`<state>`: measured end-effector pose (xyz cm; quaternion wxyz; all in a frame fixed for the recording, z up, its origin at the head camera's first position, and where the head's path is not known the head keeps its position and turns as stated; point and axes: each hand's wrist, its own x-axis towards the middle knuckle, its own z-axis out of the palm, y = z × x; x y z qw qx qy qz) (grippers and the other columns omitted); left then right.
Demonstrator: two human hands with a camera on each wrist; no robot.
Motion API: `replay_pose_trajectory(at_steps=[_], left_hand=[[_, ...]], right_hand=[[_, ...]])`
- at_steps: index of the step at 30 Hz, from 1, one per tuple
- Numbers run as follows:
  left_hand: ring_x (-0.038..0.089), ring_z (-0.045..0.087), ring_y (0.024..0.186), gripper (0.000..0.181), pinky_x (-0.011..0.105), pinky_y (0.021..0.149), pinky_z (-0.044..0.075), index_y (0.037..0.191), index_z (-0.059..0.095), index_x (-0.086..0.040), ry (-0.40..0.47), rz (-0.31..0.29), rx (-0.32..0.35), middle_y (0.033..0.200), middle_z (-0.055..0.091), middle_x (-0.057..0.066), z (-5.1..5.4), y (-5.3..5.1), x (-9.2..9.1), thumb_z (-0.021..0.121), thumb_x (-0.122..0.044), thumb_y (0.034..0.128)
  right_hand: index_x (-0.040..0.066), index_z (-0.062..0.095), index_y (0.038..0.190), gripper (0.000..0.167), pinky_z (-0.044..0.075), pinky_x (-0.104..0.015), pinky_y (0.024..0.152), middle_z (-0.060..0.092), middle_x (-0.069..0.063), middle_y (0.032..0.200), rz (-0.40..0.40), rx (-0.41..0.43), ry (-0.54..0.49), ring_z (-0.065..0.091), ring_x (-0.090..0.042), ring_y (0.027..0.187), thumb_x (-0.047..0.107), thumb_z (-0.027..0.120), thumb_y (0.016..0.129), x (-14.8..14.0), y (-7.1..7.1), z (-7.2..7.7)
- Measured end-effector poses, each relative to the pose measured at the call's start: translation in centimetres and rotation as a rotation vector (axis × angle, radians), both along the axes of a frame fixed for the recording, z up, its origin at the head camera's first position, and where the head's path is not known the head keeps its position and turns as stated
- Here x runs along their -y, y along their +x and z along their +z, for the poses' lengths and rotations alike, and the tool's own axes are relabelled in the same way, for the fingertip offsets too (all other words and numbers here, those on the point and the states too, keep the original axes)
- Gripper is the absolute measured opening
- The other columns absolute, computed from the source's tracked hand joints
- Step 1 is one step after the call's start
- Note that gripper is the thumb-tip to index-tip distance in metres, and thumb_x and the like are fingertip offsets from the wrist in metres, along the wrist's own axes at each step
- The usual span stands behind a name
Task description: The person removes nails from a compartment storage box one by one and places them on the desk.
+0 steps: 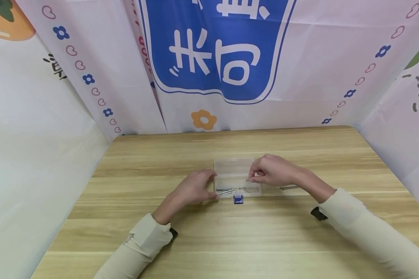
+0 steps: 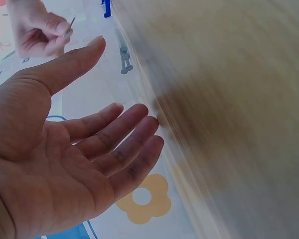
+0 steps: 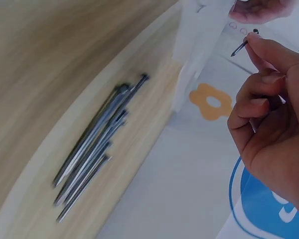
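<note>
A clear plastic box (image 1: pixel 233 170) with a blue latch (image 1: pixel 238 199) lies on the table in the head view. Several nails (image 1: pixel 225 191) rest in its front left part. My left hand (image 1: pixel 193 188) is at the box's left side, thumb and fingers spread around the corner edges; whether every fingertip touches cannot be seen. Above the box's right part, my right hand (image 1: pixel 276 170) pinches a nail (image 3: pixel 239 48) between thumb and index finger, with the other fingers curled in. The right wrist view shows the nail's head and point sticking out either side of the fingertips.
Several loose nails (image 3: pixel 92 149) lie side by side on the wooden table (image 1: pixel 209 240), to the right of the box and under the right forearm. A printed cloth (image 1: pixel 300 69) hangs behind the table, with white cloth along both sides.
</note>
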<state>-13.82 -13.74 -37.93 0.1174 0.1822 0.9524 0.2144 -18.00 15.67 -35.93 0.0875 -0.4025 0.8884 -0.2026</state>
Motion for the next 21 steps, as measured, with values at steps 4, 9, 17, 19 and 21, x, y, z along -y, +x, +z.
replay_pose_trajectory(at_steps=[4,9,17,19,21], left_hand=[[0.021,0.064,0.106,0.068,0.044,0.102,0.057,0.140,0.064,0.000,-0.003,-0.003,0.002,0.122,0.071,0.008,0.1,0.0,0.0,0.094,-0.028,0.0851],[0.022,0.064,0.108,0.068,0.044,0.103,0.057,0.140,0.064,0.000,-0.006,-0.005,0.002,0.123,0.071,0.008,0.0,0.0,0.0,0.094,-0.028,0.0852],[0.022,0.064,0.108,0.068,0.045,0.103,0.056,0.140,0.065,-0.001,-0.005,0.003,-0.004,0.123,0.071,0.008,0.1,0.1,0.0,0.094,-0.028,0.0853],[0.022,0.064,0.109,0.068,0.045,0.104,0.056,0.140,0.064,-0.001,-0.004,0.005,-0.002,0.124,0.072,0.008,0.2,0.1,0.0,0.094,-0.028,0.0852],[0.023,0.065,0.112,0.069,0.045,0.105,0.056,0.141,0.064,-0.001,-0.005,0.008,0.000,0.126,0.072,0.009,0.2,0.1,-0.1,0.094,-0.028,0.0852]], right_hand=[[0.017,0.083,0.097,0.008,0.036,-0.022,0.063,0.047,0.013,0.068,-0.026,0.015,0.015,0.039,-0.001,0.063,0.018,0.075,0.102,-1.7,0.2,-0.3],[0.019,0.083,0.097,0.009,0.034,-0.021,0.059,0.049,0.014,0.067,-0.057,0.014,0.035,0.038,0.000,0.061,0.019,0.075,0.102,-3.7,0.3,-0.8],[0.020,0.082,0.095,0.006,0.036,-0.021,0.059,0.052,0.014,0.068,-0.109,0.034,0.032,0.041,0.000,0.060,0.019,0.078,0.100,-6.5,0.6,-1.2],[0.020,0.082,0.095,0.007,0.037,-0.021,0.059,0.053,0.014,0.068,-0.119,0.037,0.025,0.041,0.000,0.061,0.018,0.078,0.100,-7.1,0.7,-1.4],[0.020,0.081,0.094,0.007,0.038,-0.021,0.060,0.053,0.014,0.068,-0.129,0.045,0.018,0.042,0.000,0.061,0.017,0.078,0.099,-7.7,0.7,-1.6]])
